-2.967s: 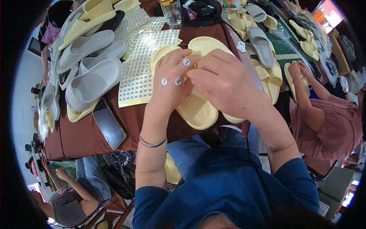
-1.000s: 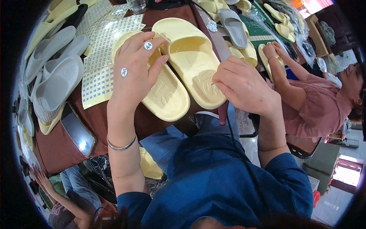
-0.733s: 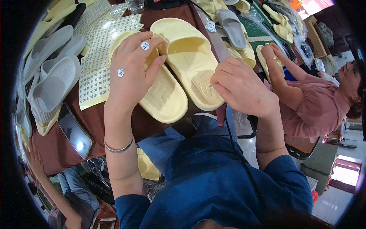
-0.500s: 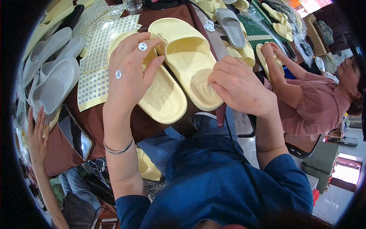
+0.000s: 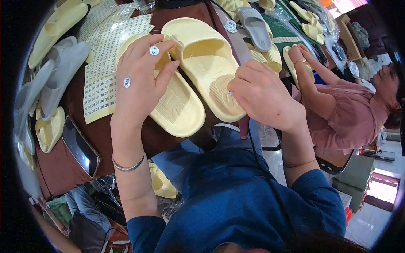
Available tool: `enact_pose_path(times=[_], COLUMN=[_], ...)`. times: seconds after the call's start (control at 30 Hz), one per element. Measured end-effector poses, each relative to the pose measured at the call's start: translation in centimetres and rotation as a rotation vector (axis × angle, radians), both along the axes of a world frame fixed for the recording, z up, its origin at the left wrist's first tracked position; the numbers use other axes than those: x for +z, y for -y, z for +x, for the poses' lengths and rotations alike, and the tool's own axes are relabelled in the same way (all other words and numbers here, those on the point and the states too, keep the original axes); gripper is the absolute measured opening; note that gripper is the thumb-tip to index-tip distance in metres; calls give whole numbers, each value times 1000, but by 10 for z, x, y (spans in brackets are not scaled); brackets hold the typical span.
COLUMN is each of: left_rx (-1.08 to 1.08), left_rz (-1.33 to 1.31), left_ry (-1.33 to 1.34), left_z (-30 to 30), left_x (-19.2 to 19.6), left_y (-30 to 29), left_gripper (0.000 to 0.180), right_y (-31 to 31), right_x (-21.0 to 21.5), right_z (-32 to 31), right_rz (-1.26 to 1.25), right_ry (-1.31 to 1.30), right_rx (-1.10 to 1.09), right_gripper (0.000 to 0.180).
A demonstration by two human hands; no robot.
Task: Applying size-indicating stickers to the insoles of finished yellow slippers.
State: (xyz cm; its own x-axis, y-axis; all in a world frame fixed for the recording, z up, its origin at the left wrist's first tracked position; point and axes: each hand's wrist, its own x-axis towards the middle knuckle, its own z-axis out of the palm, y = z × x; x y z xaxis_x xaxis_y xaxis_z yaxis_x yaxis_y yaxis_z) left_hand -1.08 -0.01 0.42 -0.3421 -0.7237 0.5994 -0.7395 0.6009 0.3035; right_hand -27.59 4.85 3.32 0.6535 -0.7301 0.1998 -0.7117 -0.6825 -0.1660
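Two pale yellow slide slippers lie side by side at the table's edge, heels toward me. My left hand [image 5: 141,76] is over the strap of the left slipper [image 5: 181,107], its fingers curved and the thumb apart. Two round white number stickers, an upper sticker [image 5: 154,50] and a lower sticker [image 5: 127,82], cling to the back of that hand. Above the heel of the right slipper [image 5: 211,67], my right hand [image 5: 268,95] is closed in a pinch. A small round white sticker [image 5: 229,93] shows at its fingertips, against the insole.
Sheets of round number stickers [image 5: 100,95] lie left of the slippers. Further left are grey slippers [image 5: 63,80], a small yellow slipper [image 5: 49,130] and a phone [image 5: 81,145]. A co-worker [image 5: 337,101] handles a yellow slipper at the right. A glass [image 5: 145,6] stands at the back.
At the far left, another person's hand has left the grey slippers, which have shifted, exposing a yellow slipper. My hands barely moved; the sticker at my right fingertips shows more clearly.
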Motion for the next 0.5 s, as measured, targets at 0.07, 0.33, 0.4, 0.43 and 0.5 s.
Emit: enact_pose_path(times=[0.07,0.33,0.4,0.43,0.5], left_rx=[7,-7,-8,-9,-13], left_rz=[-12,-26,-29,-28,-26], left_ry=[16,3,5,9,13], left_z=[0,1,2,1,0], left_x=[-1,-3,-3,-3,-3], left_y=[-1,0,-1,0,1], left_gripper=[31,32,32,32,32], right_y=[0,-3,-5,-6,-9], right_x=[0,-2,-1,0,0], right_z=[1,1,0,-2,-5], right_rz=[9,-43,-47,-56,-36], right_ry=[-12,30,63,94,83], right_rx=[-2,-46,-32,-24,-8], right_gripper=[7,14,16,17,18])
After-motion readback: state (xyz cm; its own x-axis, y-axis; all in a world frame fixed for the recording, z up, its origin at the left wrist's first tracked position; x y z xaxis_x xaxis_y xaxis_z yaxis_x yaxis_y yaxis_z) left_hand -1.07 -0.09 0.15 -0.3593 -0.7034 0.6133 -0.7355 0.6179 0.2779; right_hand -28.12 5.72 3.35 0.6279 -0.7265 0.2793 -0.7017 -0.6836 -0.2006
